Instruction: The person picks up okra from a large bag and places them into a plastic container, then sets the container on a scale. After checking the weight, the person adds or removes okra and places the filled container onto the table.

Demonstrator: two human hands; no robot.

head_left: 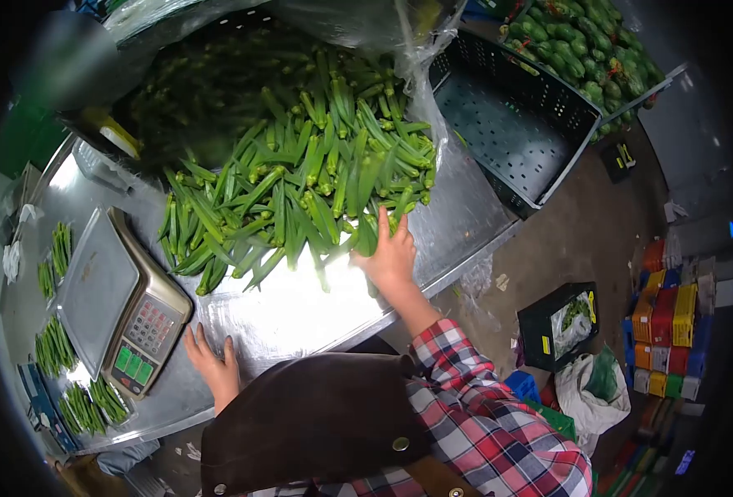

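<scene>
A large heap of green okra spreads over the metal table. At its near right edge, my right hand rests on the pods with thumb and fingers spread. One okra pod lies between the thumb and forefinger, and another pod partly shows beside the palm. Whether the palm covers more is hidden. My left hand lies with fingers apart at the table's front edge, holding nothing. Just left of it stands a digital scale with a bare metal pan and a lit green display.
Small bundles of okra lie left of the scale on the metal table. Clear plastic hangs beside a dark green crate. Behind it, another crate holds green vegetables. A black crate and white sack stand on the floor.
</scene>
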